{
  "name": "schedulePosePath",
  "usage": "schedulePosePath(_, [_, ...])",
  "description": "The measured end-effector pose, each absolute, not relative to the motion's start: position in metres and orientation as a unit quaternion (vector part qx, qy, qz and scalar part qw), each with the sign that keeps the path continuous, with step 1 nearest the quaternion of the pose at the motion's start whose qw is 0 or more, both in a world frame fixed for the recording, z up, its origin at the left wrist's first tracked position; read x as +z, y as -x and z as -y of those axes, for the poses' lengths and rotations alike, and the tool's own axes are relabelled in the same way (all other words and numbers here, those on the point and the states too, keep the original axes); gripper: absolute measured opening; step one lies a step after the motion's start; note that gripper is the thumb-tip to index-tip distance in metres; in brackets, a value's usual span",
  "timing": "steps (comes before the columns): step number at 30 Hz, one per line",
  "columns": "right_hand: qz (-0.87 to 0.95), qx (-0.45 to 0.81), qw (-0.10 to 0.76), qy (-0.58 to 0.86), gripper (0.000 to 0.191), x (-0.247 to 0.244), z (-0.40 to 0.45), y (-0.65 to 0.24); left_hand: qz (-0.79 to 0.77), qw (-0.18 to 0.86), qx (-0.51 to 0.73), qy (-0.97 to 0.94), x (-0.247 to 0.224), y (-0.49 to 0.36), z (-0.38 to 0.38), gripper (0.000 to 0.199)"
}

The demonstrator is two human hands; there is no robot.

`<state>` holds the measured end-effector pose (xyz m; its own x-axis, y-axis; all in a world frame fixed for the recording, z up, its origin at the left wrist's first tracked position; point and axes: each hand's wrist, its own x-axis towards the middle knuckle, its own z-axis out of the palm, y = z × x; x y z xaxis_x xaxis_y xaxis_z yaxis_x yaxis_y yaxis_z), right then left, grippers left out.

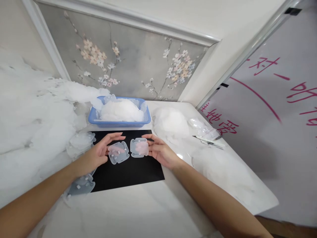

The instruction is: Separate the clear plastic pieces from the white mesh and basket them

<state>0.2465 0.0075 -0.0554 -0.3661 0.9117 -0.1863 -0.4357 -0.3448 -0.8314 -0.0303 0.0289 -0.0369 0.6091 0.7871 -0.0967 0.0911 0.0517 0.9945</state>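
Over the black rectangular mat (128, 177), the left hand (99, 153) has its fingers closed on a translucent, squarish plastic piece with notched edges (119, 153), while the right hand (163, 152) grips a matching translucent rounded-square plastic piece (139, 147) at nearly three o'clock from the first, just beside it (neither has a clear long axis). A blue plastic basket (119, 125) stands at twelve o'clock beyond both hands.
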Motion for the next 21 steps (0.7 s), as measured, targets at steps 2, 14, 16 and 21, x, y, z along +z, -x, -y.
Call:
schedulePosePath(2, [0.361,0.74,0.456,0.339,0.037,-0.055,-0.007,-0.246,-0.352,0.631,0.275,-0.634,-0.039,0.031,-0.03,0.083])
schedulePosePath(14, [0.576,0.121,0.59,0.552,0.024,-0.044,-0.017,-0.279,-0.366,0.645,0.267,-0.615,-0.039,0.03,-0.028,0.081])
schedulePosePath(16, [0.626,-0.007,0.511,0.589,0.033,-0.048,-0.029,-0.301,-0.358,0.652,0.272,-0.61,-0.04,0.031,-0.029,0.082])
schedulePosePath(21, [0.685,-0.022,0.317,0.656,0.05,-0.061,-0.043,-0.323,-0.341,0.659,0.283,-0.607,-0.045,0.033,-0.031,0.082])
